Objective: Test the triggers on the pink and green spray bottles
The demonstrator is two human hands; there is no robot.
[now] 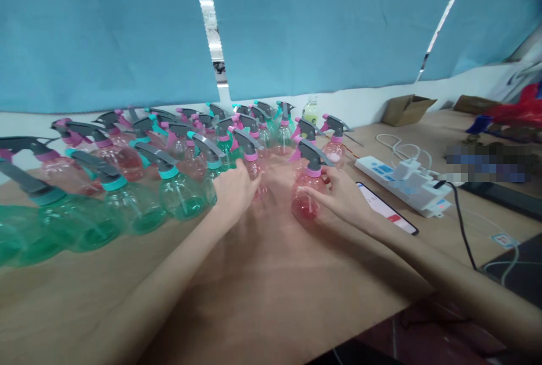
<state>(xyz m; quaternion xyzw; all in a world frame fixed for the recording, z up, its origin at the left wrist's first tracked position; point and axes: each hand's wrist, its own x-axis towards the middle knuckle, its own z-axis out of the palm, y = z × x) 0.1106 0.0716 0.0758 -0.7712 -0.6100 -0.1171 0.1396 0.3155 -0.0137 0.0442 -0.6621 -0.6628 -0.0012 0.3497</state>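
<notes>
Many small spray bottles with grey triggers stand in rows on a wooden table (262,286), some green, some pink. My left hand (234,188) reaches into the group and rests against a pink bottle (254,168) beside a green bottle (210,170). My right hand (342,195) is wrapped around the side of a separate pink bottle (308,191), which stands upright a little apart from the rows. The fingers of both hands are partly hidden behind the bottles.
A phone (387,208) lies just right of my right hand. Behind it sits a white power strip (400,184) with plugs and cables. A black cable (461,224) runs to the front right. Cardboard boxes (407,108) stand at the back by a blue curtain.
</notes>
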